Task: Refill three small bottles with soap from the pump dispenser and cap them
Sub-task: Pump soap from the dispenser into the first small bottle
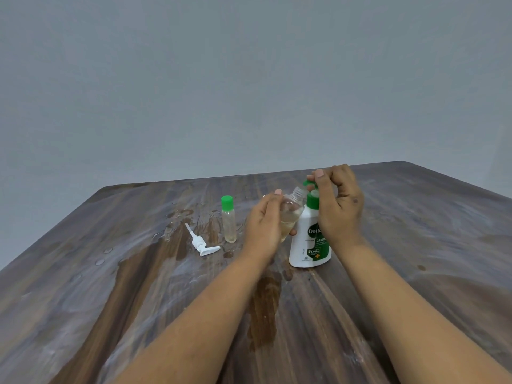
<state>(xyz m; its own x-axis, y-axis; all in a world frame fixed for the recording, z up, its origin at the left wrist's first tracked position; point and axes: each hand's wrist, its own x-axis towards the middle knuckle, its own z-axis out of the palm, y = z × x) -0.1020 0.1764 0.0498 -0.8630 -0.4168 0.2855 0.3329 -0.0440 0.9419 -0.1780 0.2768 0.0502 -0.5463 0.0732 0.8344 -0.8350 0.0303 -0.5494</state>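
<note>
The soap dispenser (309, 239), white with a green pump head, stands upright on the wooden table (138, 286). The right hand (339, 206) curls over its pump top. The left hand (264, 223) grips a clear small bottle (292, 209), uncapped and tilted so its open neck sits just under the spout. To the left stands a capped bottle (228, 220), and a loose white pump (201, 242) lies beside it among wet patches.
</note>
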